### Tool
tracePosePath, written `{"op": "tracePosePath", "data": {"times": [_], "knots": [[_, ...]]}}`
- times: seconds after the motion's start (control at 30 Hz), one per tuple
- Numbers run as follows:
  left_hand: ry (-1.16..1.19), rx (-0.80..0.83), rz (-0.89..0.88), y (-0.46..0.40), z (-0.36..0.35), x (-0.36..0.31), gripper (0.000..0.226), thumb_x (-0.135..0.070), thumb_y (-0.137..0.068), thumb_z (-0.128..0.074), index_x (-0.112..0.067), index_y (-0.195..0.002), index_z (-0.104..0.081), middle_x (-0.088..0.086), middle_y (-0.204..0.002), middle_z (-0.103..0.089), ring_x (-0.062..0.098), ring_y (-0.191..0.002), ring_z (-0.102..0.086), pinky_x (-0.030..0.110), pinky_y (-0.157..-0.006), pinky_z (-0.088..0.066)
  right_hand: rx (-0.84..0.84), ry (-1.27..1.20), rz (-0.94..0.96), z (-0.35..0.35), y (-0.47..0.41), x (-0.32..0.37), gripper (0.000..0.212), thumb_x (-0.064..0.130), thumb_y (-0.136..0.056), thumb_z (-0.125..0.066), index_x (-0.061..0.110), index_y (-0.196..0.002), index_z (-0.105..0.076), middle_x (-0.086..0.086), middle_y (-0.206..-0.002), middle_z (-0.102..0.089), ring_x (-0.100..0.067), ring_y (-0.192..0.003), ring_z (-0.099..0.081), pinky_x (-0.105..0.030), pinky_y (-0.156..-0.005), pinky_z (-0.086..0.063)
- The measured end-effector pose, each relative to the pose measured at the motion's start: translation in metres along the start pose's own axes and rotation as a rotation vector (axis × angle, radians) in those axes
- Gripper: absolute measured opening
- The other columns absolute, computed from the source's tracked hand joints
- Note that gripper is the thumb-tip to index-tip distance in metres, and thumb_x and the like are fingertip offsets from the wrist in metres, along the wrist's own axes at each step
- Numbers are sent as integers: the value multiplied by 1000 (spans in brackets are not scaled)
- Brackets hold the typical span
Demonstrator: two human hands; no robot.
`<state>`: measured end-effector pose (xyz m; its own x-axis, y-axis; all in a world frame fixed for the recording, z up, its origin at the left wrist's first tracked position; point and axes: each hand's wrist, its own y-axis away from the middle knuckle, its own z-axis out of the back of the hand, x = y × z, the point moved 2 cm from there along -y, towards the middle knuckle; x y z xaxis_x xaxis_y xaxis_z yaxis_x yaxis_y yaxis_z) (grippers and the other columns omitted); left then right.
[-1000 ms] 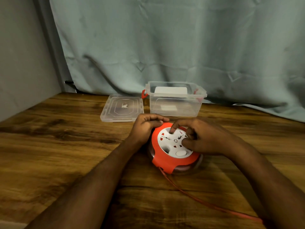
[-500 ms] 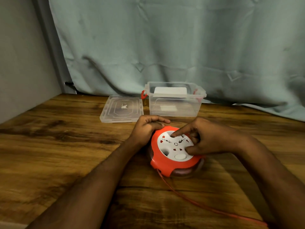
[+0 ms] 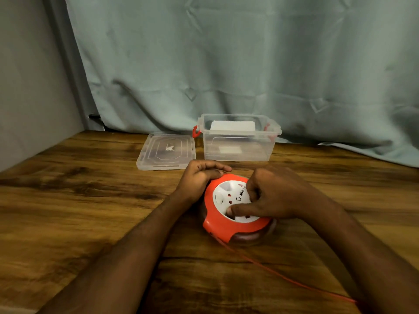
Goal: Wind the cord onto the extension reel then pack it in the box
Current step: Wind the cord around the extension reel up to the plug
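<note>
Nearest the camera, an orange cord trails across the wooden table from the lower right edge up to the near side of the extension reel, well short of either hand's fingers. At the reel, which sits flat on the table with its white socket face up, the right hand lies over the right half of that face: its thumb presses down on the near part of the white disc and its fingers are curled onto the far part, so the hand grips the disc between them. Just left of those fingers, the left hand cups the reel's far left rim, fingers curled together over the orange edge with the fingertips lying along the top. Beyond both hands' fingertips, apart from them, stands a clear plastic storage box with red latches, open at the top. Beside it on the left, a clear lid lies flat on the table. Behind everything hangs a pale blue-green curtain.
</note>
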<state>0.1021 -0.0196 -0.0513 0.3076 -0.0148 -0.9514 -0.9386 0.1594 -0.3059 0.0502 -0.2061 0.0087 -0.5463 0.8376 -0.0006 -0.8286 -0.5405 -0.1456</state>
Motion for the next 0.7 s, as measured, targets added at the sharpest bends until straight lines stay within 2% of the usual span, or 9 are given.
{"op": "tracePosePath", "data": {"times": [0.2,0.3,0.37,0.4,0.47,0.53,0.6,0.7], "knots": [[-30,7,-12,0,1,0,24,8,-89,-53,-1,-100,-73,13,-99,-75,23,-86,-73,29,-75,-60,7,6,21,3,1,10,62,82,-78,-57,29,-52,-40,13,-56,-46,-4,-54,-49,-19,-52,-27],[-24,5,-16,0,1,-1,24,10,-89,-52,3,-102,-72,13,-99,-75,19,-84,-73,26,-74,-59,-18,7,29,0,2,10,62,83,-80,-54,28,-52,-42,12,-57,-49,-4,-55,-51,-19,-53,-28],[-14,-5,-19,-1,2,0,25,10,-88,-53,3,-102,-72,16,-101,-75,22,-87,-72,27,-76,-59,-97,26,9,2,1,5,64,83,-80,-53,25,-54,-51,11,-58,-55,-4,-56,-52,-22,-53,-30],[-11,-9,-23,-2,2,0,25,10,-88,-53,3,-101,-73,17,-102,-74,23,-89,-72,28,-77,-59,-131,39,-11,4,1,0,60,81,-80,-56,25,-60,-57,11,-59,-57,-3,-58,-53,-24,-54,-31],[1,-15,-29,-3,3,-1,25,11,-87,-54,1,-99,-74,18,-104,-74,24,-90,-71,28,-78,-58,-152,35,-43,12,2,-11,40,72,-80,-66,33,-78,-67,12,-62,-58,-5,-63,-54,-26,-55,-34],[7,-13,-37,-2,3,-2,25,11,-87,-54,0,-99,-74,19,-104,-74,25,-90,-71,28,-78,-58,-77,-70,-46,16,4,-18,23,56,-80,-76,44,-99,-70,10,-64,-62,-7,-62,-58,-25,-53,-39],[-10,-7,-48,-2,2,-3,25,11,-88,-54,1,-100,-73,19,-104,-74,25,-89,-71,27,-77,-59,32,-185,-42,15,6,-20,38,44,-81,-80,52,-115,-65,13,-73,-69,-3,-66,-64,-20,-50,-44],[-17,4,-52,0,2,-3,26,12,-88,-53,3,-103,-72,19,-103,-73,22,-87,-71,24,-75,-58,115,-175,-1,14,6,-12,52,36,-85,-78,57,-127,-57,38,-70,-59,12,-70,-59,-11,-48,-41]]}}
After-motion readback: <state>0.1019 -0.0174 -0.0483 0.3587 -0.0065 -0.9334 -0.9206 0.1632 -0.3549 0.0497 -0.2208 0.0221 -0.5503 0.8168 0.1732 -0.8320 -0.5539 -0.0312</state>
